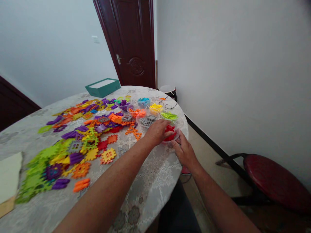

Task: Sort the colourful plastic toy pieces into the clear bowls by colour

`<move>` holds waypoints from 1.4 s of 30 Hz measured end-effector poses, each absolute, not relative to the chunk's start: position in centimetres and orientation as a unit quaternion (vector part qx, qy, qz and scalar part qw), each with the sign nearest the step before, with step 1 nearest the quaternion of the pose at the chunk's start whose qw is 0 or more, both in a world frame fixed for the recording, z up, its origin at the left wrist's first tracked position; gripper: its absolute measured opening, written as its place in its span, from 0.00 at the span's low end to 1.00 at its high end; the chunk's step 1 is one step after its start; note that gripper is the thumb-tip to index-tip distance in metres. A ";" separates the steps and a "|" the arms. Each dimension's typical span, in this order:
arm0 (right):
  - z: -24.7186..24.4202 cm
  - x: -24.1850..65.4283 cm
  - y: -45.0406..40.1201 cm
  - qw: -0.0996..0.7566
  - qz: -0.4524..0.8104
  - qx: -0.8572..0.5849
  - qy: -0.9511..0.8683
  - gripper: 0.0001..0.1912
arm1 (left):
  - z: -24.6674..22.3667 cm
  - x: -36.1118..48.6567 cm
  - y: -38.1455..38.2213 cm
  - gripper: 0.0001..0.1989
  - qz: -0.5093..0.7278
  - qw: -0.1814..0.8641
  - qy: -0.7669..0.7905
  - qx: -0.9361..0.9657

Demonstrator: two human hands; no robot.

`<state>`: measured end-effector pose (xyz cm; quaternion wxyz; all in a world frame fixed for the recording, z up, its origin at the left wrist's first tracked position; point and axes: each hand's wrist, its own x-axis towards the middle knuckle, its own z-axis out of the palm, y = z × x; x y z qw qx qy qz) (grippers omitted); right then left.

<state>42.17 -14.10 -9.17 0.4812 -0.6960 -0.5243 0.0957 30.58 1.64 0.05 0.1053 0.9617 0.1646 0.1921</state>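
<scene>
I have both hands out at the far right edge of the round, lace-patterned worktop. My left hand rests over the near rim of a shallow clear plastic bowl of red pieces, fingers curled down into it; whether that grip is closed on a red piece or only touching the heap I cannot tell, since the fingertips are hidden. My right hand sits at the bowl's near right side, fingers against its wall, a light steadying hold rather than a clench, which keeps the bowl from sliding toward the edge.

The bowl stands nearest me in a cluster of similar clear bowls, each with one colour: grey pieces, lime green, yellow, orange, blue. Loose flat interlocking plastic tiles in purple, orange, yellow and green spread across the cloth to the left. A teal box stands at the far side, well apart.
</scene>
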 end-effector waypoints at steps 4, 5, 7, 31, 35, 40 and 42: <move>-8.2 41.8 -13.9 0.497 0.112 -0.690 -0.514 0.33 | 0.0 29.7 1.8 0.20 0.215 0.126 0.168 0.954; -8.0 41.8 -13.9 0.495 0.113 -0.691 -0.515 0.33 | 0.1 29.4 1.8 0.18 0.225 0.129 0.167 0.951; -7.5 41.7 -13.9 0.495 0.112 -0.690 -0.516 0.32 | 0.3 28.6 1.8 0.15 0.255 0.134 0.170 0.943; -2.2 28.0 -7.8 0.231 0.221 -0.426 -0.846 0.20 | -1.4 -6.6 -7.4 0.26 0.120 0.164 0.515 0.833; -3.5 24.7 -2.0 0.233 0.161 -0.459 -0.842 0.28 | -2.3 -5.3 -7.4 0.26 0.140 0.147 0.508 0.837; -5.4 23.0 0.2 0.219 0.131 -0.481 -0.839 0.26 | -2.8 -3.8 -6.5 0.22 0.145 0.133 0.493 0.847; -6.0 23.2 0.0 0.219 0.127 -0.484 -0.837 0.21 | -2.9 -3.3 -6.1 0.23 0.144 0.129 0.485 0.853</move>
